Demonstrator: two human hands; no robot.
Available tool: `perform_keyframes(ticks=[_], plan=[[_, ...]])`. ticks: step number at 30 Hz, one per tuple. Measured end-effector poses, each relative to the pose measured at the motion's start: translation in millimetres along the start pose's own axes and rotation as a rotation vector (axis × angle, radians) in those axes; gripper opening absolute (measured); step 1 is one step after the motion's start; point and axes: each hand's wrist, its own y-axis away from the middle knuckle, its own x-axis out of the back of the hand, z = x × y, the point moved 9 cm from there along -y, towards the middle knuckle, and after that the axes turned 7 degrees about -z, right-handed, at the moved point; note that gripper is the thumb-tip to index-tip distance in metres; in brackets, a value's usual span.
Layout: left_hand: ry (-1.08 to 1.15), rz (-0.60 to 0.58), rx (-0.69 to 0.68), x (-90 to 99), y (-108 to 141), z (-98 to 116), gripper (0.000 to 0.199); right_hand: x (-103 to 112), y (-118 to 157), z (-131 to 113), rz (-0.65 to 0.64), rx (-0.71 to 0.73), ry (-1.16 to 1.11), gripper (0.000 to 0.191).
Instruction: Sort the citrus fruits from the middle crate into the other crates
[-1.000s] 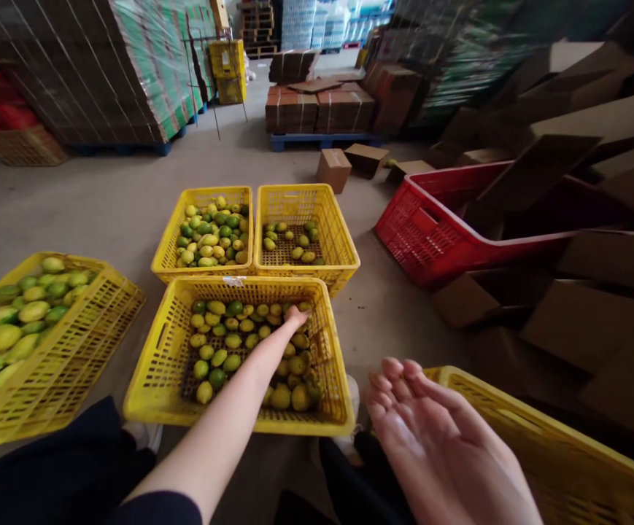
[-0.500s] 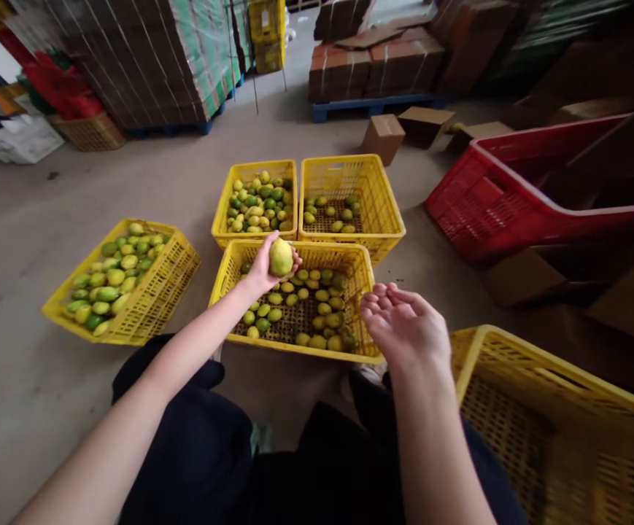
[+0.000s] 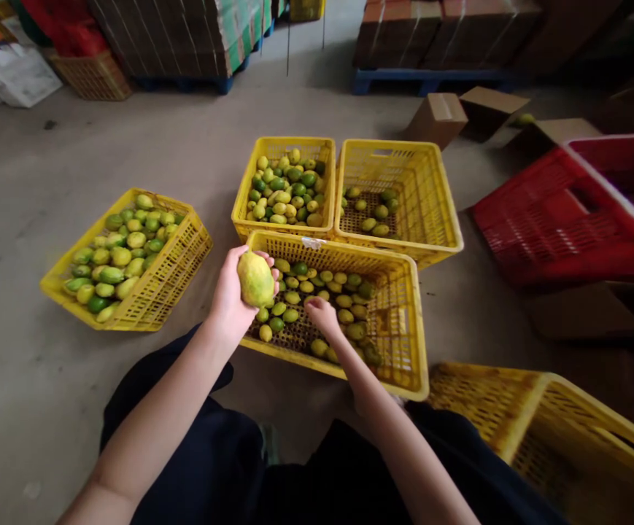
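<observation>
My left hand (image 3: 227, 295) is closed around a large yellow-green lemon (image 3: 256, 279), held up over the left side of the front yellow crate (image 3: 418, 321). Down inside that crate is my right hand (image 3: 323, 317), its fingers curled among the fruit; whatever they grip is hidden. Yellow and green lemons (image 3: 356, 332) lie scattered across the crate's slotted floor. Behind it, the back left crate (image 3: 236, 197) is well filled with lemons, while the back right crate (image 3: 451, 204) holds fewer.
On the left, a tilted yellow crate (image 3: 185, 266) is heaped with lemons. A red crate (image 3: 535, 211) and cardboard boxes (image 3: 438, 120) stand to the right. Another yellow crate (image 3: 546, 394) is close by my right leg. Loaded pallets (image 3: 431, 76) line the back.
My right hand has gone from palm-up beside the crate to reaching down into it, fingers now curled. My left hand, still with the lemon, has moved left and nearer. The view has shifted.
</observation>
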Motion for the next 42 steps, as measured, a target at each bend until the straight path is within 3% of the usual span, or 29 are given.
perform_keyframes(ticks=[5,9,16,19,22,26,28,31,34,37,42], plan=[[0.02,0.102,0.089,24.8,-4.2,-1.1,0.025,-77.3,-64.7,16.5,-0.192,0.057,0.411,0.022],[-0.013,0.128,0.112,36.6,-9.4,-1.6,0.025,-117.5,-94.6,31.3,-0.279,0.099,0.642,0.028],[-0.037,0.249,-0.007,64.2,-14.5,15.2,0.027,-141.4,-108.1,40.5,-0.279,0.171,0.836,0.031],[-0.022,0.217,-0.004,65.5,-14.4,18.0,0.026,-139.8,-105.7,35.8,-0.257,0.179,0.847,0.032],[0.006,0.212,-0.039,64.8,-11.8,22.3,0.027,-124.4,-97.8,22.9,-0.201,0.172,0.8,0.032],[0.02,0.234,-0.096,60.2,-5.6,25.1,0.013,-81.6,-74.9,-16.2,-0.077,0.255,0.612,0.03],[0.029,0.166,-0.072,49.2,-3.7,19.9,0.007,-53.7,-59.2,-39.8,-0.02,0.316,0.48,0.031],[-0.021,0.021,-0.013,28.4,0.5,6.3,0.014,-6.6,-29.1,-71.9,0.047,0.379,0.267,0.039],[-0.164,-0.1,-0.074,11.6,5.7,-2.0,0.024,41.3,18.5,-103.2,0.072,0.451,0.07,0.045],[-0.345,-0.159,-0.261,1.9,9.8,-1.6,0.042,79.9,82.0,-132.7,0.017,0.563,-0.276,0.05],[-0.71,-0.329,-0.603,-21.9,21.5,-2.1,0.054,106.8,171.2,-160.6,0.063,0.756,-0.345,0.044]])
